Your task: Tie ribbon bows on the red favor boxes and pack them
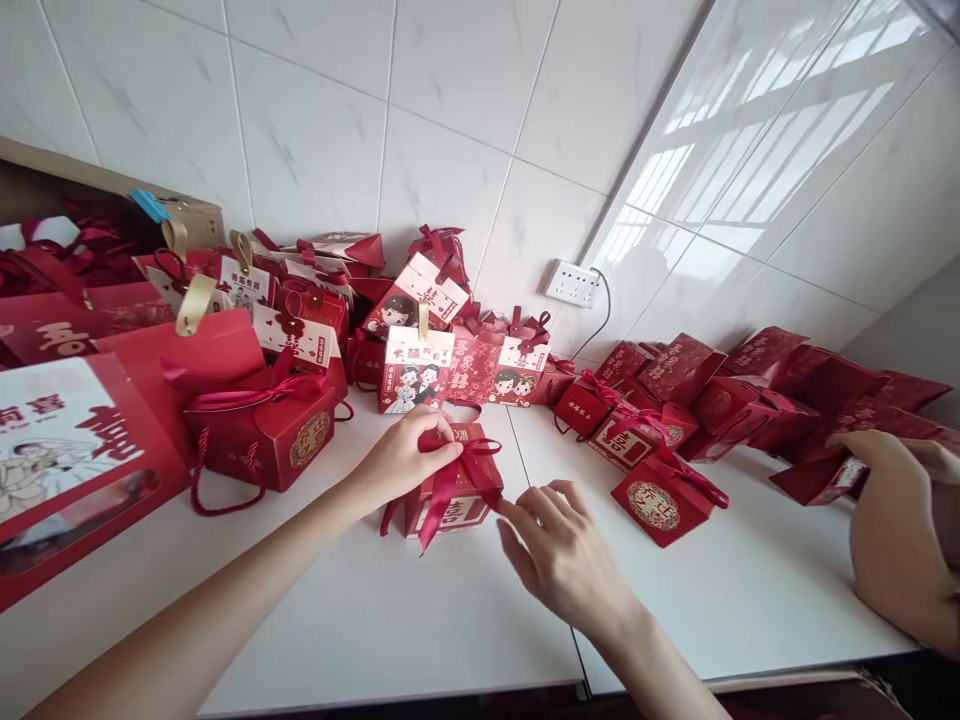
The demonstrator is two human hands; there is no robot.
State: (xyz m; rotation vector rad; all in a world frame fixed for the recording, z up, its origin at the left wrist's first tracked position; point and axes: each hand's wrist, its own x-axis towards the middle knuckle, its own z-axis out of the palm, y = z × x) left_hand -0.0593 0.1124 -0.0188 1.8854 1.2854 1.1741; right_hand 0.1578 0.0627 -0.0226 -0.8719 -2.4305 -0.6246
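While the left hand (pixel 416 455) pinches the crimson satin ribbon (pixel 441 500) between thumb and forefinger near the knot, the right hand (pixel 559 550) works low at its other side, forefinger at the ribbon, thumb held lower, remaining fingers curled; cannot tell whether that grip is closed. Small red cardboard gift box with pale printed front panel (pixel 461 515) sits upright on the white smooth tabletop (pixel 390 610), between the hands, bow across its top. Step in hand looks like dressing the bow. Best done, I judge, with the knot held steady and loop and tail drawn by small, even pulls, outward rather than up, so the lid is not lifted. Satin is slick: a hard tug on one tail could slip the knot or leave the loops uneven. Keep the band flat; a twist would show its edge. Card walls look thin, likely to dent under a pressing palm. Materials: ribbon glossy, soft, tails hanging in folds; box crisp-edged, its roof sloping. Left of it, a larger red box with a round gold medallion (pixel 259 440) carries thick twisted red cord (pixel 196 490), ropy against smooth card.
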